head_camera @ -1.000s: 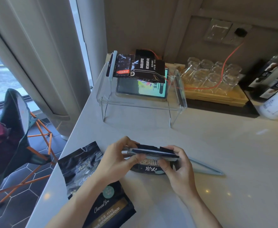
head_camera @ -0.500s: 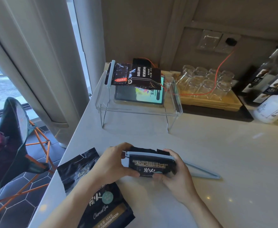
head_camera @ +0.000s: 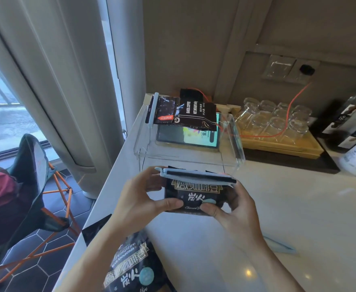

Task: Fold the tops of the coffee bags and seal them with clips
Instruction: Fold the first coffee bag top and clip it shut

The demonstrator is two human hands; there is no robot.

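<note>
I hold a small black coffee bag (head_camera: 194, 193) with gold lettering upright above the white counter (head_camera: 299, 218). A pale blue clip (head_camera: 196, 177) is clamped along its folded top. My left hand (head_camera: 143, 197) grips the bag's left side and my right hand (head_camera: 234, 209) grips its right side. Another black coffee bag (head_camera: 130, 268) lies flat at the counter's near left edge. A third bag (head_camera: 183, 113), with a blue clip (head_camera: 153, 109) on its end, rests on a clear acrylic stand (head_camera: 143, 144) at the back. A spare blue clip (head_camera: 280, 246) lies on the counter to my right.
A phone with a lit screen (head_camera: 189, 135) lies on the stand under the bag. A wooden tray (head_camera: 278, 145) of upturned glasses stands behind, with an orange cable (head_camera: 295, 102) over it. Bottles (head_camera: 353, 123) stand at the far right. A folding chair (head_camera: 29, 186) is on the floor to the left.
Both hands have lifted the clipped bag off the counter and tilted it upright, its front now facing me. The view has shifted closer to the stand.
</note>
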